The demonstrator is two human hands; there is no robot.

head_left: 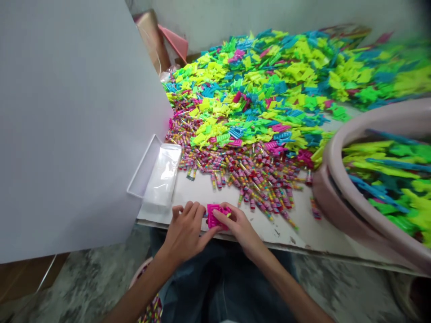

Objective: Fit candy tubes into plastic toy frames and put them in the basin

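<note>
A bright pink plastic piece (213, 217) is between my two hands at the table's front edge. My right hand (238, 223) pinches it from the right, thumb on top. My left hand (188, 226) is at its left, the thumb touching its lower edge and the other fingers curled; whatever those fingers hold is hidden. Small candy-filled tubes (251, 175) with pink labels lie in a heap just beyond my hands. Behind them rises a large pile of yellow, green, blue and pink plastic pieces (269, 85).
A clear plastic packet (163, 175) leans by a white tray (134, 184) on the left, beside a big white panel (67, 116). On the right stands a pink tub (332, 188) full of colored pieces. Below the table, a container of tubes (151, 314) is partly visible.
</note>
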